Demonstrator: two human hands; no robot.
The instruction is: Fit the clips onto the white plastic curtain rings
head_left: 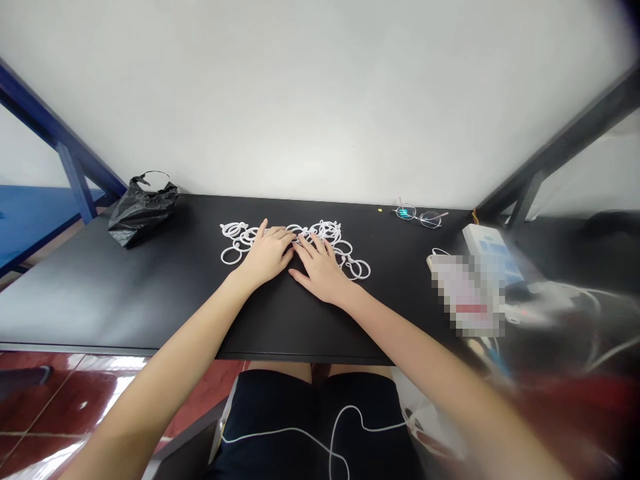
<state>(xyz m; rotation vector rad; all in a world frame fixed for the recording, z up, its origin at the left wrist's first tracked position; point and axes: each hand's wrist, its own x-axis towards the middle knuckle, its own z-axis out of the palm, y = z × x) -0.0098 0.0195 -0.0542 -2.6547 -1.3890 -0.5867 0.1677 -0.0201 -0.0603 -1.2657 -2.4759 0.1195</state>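
Many white rings [329, 231], each with a small knob or eyelet, lie in a loose spread on the black desk [300, 320]. My left hand [270, 253] rests over the left part of the spread, fingers stretched toward the right. Beside it, my right hand [320, 267] lies palm down over the right part, fingers extended and spread. The fingertips of both hands almost meet in the middle. Some rings stick out left of my left hand and right of my right hand; those beneath the palms are hidden.
A black plastic bag [145, 210] stands at the back left. Eyeglasses [419, 215] lie at the back right. A blurred-out, phone-like object [467, 293] and a white box [487, 243] are at the right. A white cable [280, 432] crosses my lap.
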